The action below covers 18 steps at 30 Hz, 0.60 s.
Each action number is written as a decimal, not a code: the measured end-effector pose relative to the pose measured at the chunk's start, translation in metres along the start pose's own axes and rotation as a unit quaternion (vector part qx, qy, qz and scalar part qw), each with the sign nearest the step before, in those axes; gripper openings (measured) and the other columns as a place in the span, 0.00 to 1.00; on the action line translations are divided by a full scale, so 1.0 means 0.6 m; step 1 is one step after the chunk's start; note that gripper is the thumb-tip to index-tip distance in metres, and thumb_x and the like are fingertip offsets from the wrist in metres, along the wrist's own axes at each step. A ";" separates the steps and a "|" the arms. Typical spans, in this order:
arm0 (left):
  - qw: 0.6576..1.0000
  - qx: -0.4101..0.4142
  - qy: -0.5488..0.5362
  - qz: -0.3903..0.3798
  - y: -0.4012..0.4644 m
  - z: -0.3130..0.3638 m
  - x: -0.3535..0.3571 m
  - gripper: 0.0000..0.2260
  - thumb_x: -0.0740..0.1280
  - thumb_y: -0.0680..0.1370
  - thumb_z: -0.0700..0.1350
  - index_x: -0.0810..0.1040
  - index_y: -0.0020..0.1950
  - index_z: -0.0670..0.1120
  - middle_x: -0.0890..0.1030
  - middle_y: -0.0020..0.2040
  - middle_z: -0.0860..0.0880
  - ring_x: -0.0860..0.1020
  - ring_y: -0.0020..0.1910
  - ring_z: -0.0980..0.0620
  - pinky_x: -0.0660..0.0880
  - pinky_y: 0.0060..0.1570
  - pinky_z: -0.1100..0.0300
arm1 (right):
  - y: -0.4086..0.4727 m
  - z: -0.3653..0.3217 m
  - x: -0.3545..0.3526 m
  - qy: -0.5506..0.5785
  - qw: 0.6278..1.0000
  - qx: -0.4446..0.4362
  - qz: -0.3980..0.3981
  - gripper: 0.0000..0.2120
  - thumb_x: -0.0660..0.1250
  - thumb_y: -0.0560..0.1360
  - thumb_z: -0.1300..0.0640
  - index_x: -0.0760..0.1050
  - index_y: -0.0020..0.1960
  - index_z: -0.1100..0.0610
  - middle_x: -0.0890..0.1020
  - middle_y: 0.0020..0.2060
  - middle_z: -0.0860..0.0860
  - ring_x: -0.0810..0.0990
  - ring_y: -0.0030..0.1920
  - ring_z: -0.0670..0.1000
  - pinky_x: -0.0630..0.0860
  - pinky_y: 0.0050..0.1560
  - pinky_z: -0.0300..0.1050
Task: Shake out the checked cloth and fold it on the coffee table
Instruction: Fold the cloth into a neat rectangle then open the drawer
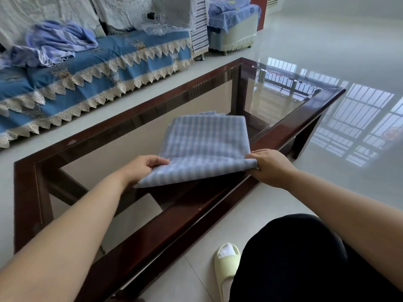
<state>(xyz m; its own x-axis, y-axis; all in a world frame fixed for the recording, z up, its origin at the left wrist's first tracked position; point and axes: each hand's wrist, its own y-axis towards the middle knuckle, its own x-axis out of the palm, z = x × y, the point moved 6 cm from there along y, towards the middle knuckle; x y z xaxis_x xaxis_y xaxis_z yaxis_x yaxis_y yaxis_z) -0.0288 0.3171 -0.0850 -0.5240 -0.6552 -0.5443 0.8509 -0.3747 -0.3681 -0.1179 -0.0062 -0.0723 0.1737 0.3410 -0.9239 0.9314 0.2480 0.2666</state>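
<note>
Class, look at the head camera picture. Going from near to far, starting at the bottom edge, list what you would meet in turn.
Slipper → near rail of the coffee table → left hand and right hand gripping the checked cloth → far rail of the table → sofa with a crumpled sheet.

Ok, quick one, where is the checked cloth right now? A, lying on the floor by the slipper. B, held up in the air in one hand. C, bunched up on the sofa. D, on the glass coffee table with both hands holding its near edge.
D: the checked cloth lies folded on the coffee table, with the left hand and right hand each gripping a near corner.
</note>
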 end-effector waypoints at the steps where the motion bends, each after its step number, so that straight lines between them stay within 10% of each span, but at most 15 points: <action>1: 0.998 -0.020 0.002 -0.053 -0.019 0.003 -0.004 0.16 0.65 0.74 0.29 0.80 0.54 0.47 0.81 0.59 0.47 0.79 0.56 0.53 0.74 0.57 0.62 | -0.006 -0.015 -0.013 0.003 1.000 -0.007 0.012 0.26 0.51 0.70 0.39 0.79 0.44 0.56 0.82 0.36 0.52 0.81 0.40 0.56 0.74 0.39 0.45; 6: 0.977 -0.016 -0.186 -0.103 -0.088 0.007 0.023 0.09 0.65 0.77 0.40 0.84 0.50 0.44 0.85 0.45 0.49 0.80 0.50 0.51 0.78 0.45 0.67 | -0.051 0.004 -0.031 0.201 0.964 0.167 0.049 0.20 0.57 0.75 0.38 0.74 0.39 0.54 0.78 0.31 0.49 0.76 0.36 0.53 0.72 0.44 0.47; 9: 0.917 0.023 -0.389 -0.082 -0.079 0.006 0.056 0.32 0.50 0.78 0.64 0.73 0.69 0.43 0.80 0.61 0.45 0.72 0.67 0.48 0.69 0.66 0.56 | -0.043 0.041 -0.004 0.351 0.883 0.300 0.088 0.20 0.56 0.79 0.42 0.77 0.44 0.56 0.82 0.43 0.54 0.80 0.48 0.56 0.75 0.52 0.53; 11: 0.942 0.070 -0.324 -0.062 -0.066 0.018 0.080 0.40 0.55 0.69 0.73 0.71 0.69 0.45 0.77 0.66 0.45 0.72 0.68 0.49 0.65 0.67 0.53 | -0.033 0.057 0.010 0.374 0.841 0.378 0.104 0.25 0.53 0.80 0.40 0.78 0.46 0.59 0.81 0.45 0.55 0.78 0.51 0.56 0.74 0.53 0.52; 14: 0.976 0.073 -0.141 0.147 -0.041 0.031 0.084 0.25 0.67 0.71 0.64 0.74 0.58 0.47 0.81 0.52 0.52 0.78 0.56 0.50 0.74 0.58 0.54 | -0.019 0.070 0.023 0.351 0.823 0.437 0.088 0.27 0.50 0.79 0.37 0.76 0.42 0.57 0.77 0.41 0.51 0.75 0.52 0.56 0.73 0.56 0.53; 18: 0.925 0.103 0.017 0.364 -0.026 0.056 0.073 0.14 0.55 0.83 0.51 0.72 0.47 0.42 0.76 0.37 0.51 0.76 0.38 0.47 0.71 0.34 0.58 | -0.023 0.055 0.024 0.484 0.772 0.398 0.107 0.19 0.58 0.79 0.43 0.76 0.53 0.58 0.80 0.47 0.52 0.79 0.45 0.50 0.77 0.41 0.43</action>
<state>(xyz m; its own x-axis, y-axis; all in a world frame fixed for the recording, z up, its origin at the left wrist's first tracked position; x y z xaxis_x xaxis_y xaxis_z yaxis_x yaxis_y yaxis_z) -0.0638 0.2725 -0.0776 0.1936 -0.7630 -0.6167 0.9662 0.0392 0.2549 -0.1179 -0.0347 -0.0984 0.3890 0.9102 -0.1421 0.8831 -0.4123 -0.2239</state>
